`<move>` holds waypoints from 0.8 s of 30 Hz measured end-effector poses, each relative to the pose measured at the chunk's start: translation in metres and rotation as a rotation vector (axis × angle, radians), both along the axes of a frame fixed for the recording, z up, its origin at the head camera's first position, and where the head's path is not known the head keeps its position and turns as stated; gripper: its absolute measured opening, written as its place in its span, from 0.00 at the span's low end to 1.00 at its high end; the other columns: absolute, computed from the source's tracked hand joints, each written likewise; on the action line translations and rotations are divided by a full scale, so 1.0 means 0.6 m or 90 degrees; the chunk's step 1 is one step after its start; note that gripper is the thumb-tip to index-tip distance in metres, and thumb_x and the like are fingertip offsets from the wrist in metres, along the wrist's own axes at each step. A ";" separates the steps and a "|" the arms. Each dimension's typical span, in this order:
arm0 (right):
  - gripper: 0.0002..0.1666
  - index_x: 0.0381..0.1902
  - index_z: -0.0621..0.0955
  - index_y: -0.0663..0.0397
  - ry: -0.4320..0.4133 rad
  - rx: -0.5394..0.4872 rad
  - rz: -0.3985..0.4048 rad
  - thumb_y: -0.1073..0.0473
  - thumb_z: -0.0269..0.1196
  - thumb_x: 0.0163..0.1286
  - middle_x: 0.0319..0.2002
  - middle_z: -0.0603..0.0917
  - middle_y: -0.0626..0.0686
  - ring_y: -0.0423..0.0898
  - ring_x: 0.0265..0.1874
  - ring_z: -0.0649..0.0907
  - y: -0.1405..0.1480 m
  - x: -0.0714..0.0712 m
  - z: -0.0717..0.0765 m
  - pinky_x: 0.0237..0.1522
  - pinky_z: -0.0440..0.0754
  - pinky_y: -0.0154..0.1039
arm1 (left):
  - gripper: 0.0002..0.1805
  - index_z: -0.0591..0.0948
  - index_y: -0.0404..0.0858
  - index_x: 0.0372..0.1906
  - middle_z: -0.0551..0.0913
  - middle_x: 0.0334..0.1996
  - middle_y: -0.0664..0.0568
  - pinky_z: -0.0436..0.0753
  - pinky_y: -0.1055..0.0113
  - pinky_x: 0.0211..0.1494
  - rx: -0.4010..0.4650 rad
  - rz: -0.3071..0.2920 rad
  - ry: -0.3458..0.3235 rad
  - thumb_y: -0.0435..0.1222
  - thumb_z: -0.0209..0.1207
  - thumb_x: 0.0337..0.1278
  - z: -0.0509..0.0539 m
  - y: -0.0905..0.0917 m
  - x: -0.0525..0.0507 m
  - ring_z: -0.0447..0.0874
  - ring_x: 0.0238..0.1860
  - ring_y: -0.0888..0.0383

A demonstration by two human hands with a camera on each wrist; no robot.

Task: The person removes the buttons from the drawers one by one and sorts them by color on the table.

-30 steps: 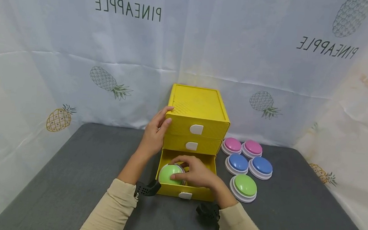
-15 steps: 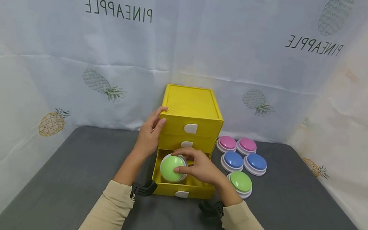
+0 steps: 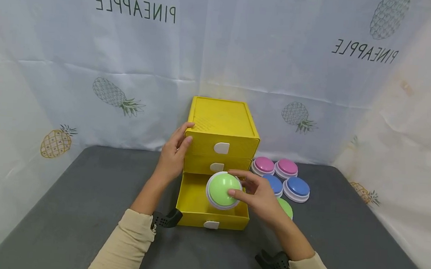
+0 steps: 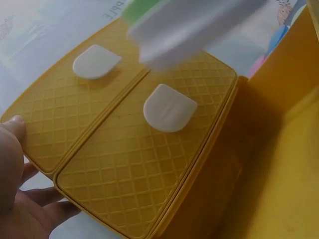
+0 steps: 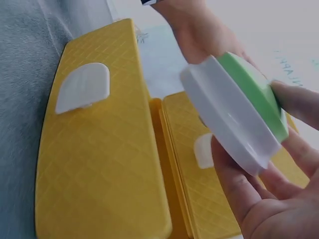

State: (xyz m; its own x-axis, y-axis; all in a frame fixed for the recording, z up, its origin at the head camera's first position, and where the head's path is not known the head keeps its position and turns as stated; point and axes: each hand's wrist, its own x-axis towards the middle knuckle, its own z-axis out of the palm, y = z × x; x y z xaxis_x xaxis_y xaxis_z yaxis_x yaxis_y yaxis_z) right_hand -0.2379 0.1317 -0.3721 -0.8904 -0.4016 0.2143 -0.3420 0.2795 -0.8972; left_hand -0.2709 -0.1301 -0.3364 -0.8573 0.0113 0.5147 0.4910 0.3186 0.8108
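A yellow drawer box [image 3: 222,116] stands with its bottom drawer [image 3: 194,219] pulled out and its upper two drawers closed. My left hand [image 3: 171,156] holds the box's front left corner, thumb [image 4: 16,127] on the front edge and fingers along the side. Above the pulled-out drawer, my right hand [image 3: 265,196] grips a push button with a green dome [image 3: 220,190] and white base. The thumb lies on the dome while fingers support the base [image 5: 227,117], and the button is tilted. Nothing else shows inside the visible part of the drawer.
Right of the box on the dark table [image 3: 82,208] sit two pink buttons [image 3: 287,166], two blue buttons [image 3: 297,186] and another green button [image 3: 286,207], partly hidden by my right hand. A pineapple-print cloth [image 3: 244,49] hangs behind and at the sides.
My right hand has lifted the green button up out of the bottom drawer and shifted it right. My left hand stays at the box's corner. The head view has turned slightly right.
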 end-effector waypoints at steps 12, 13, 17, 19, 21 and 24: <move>0.27 0.68 0.75 0.59 0.004 -0.045 -0.109 0.65 0.64 0.71 0.57 0.81 0.37 0.33 0.48 0.86 0.112 0.040 -0.002 0.43 0.87 0.32 | 0.23 0.68 0.36 0.73 0.73 0.60 0.35 0.69 0.57 0.53 0.008 -0.013 -0.016 0.34 0.46 0.80 0.004 -0.001 0.002 0.69 0.43 0.46; 0.27 0.68 0.75 0.61 0.006 -0.053 -0.114 0.66 0.63 0.72 0.56 0.81 0.36 0.32 0.48 0.86 0.123 0.042 -0.005 0.43 0.87 0.31 | 0.23 0.68 0.35 0.73 0.73 0.60 0.35 0.69 0.57 0.53 0.008 -0.014 -0.015 0.34 0.46 0.80 0.005 -0.001 0.002 0.68 0.43 0.46; 0.27 0.68 0.73 0.64 0.007 -0.106 -0.143 0.69 0.60 0.73 0.56 0.82 0.37 0.31 0.47 0.86 0.166 0.048 -0.022 0.42 0.87 0.30 | 0.23 0.69 0.35 0.73 0.71 0.43 0.40 0.66 0.57 0.48 0.003 -0.011 -0.004 0.34 0.46 0.80 0.003 0.001 0.001 0.63 0.34 0.49; 0.27 0.69 0.72 0.66 0.008 -0.121 -0.158 0.69 0.59 0.74 0.57 0.81 0.38 0.32 0.46 0.86 0.186 0.049 -0.032 0.43 0.87 0.30 | 0.23 0.69 0.36 0.73 0.66 0.35 0.43 0.66 0.59 0.45 -0.001 -0.007 -0.001 0.34 0.46 0.80 0.001 0.001 0.000 0.60 0.31 0.52; 0.26 0.69 0.72 0.67 0.010 -0.134 -0.172 0.69 0.58 0.75 0.57 0.81 0.36 0.30 0.48 0.85 0.202 0.050 -0.042 0.43 0.87 0.30 | 0.23 0.69 0.36 0.73 0.66 0.34 0.45 0.66 0.59 0.46 -0.001 -0.007 -0.001 0.34 0.46 0.80 0.001 0.001 0.001 0.60 0.31 0.52; 0.25 0.68 0.72 0.68 0.021 -0.151 -0.193 0.69 0.58 0.75 0.58 0.81 0.34 0.28 0.52 0.84 0.221 0.051 -0.056 0.43 0.86 0.28 | 0.23 0.68 0.35 0.73 0.69 0.38 0.41 0.66 0.59 0.47 -0.001 -0.007 -0.006 0.34 0.46 0.80 0.001 0.001 0.001 0.62 0.33 0.51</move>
